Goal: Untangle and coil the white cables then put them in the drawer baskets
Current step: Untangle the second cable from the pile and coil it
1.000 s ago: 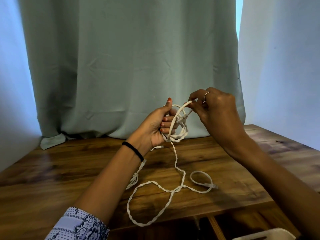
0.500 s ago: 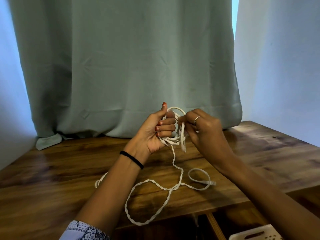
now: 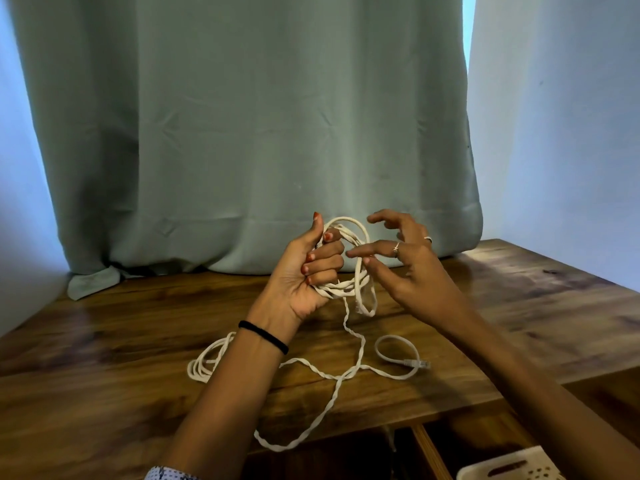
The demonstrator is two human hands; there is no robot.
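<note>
My left hand (image 3: pixel 308 271) is raised above the table and closed on a coil of white cable (image 3: pixel 356 258), with several loops passing through its fingers. My right hand (image 3: pixel 401 261) hovers just right of the coil, fingers spread, its index finger touching a loop but gripping nothing. From the coil a twisted length of the white cable (image 3: pixel 353 368) hangs down to the wooden table (image 3: pixel 104 393), runs over the front edge and ends in a small loop with a clear plug (image 3: pixel 417 363). A second bundle of white cable (image 3: pixel 207 362) lies by my left forearm.
A grey-green curtain (image 3: pixel 242 133) hangs behind the table, with walls on both sides. At the bottom right a white perforated basket (image 3: pixel 505 467) shows in an open drawer below the table's front edge.
My right hand has let go of the cable loop and opened its fingers, drawing slightly right. The left hand keeps the coil. The bundle by my left forearm has come more into view.
</note>
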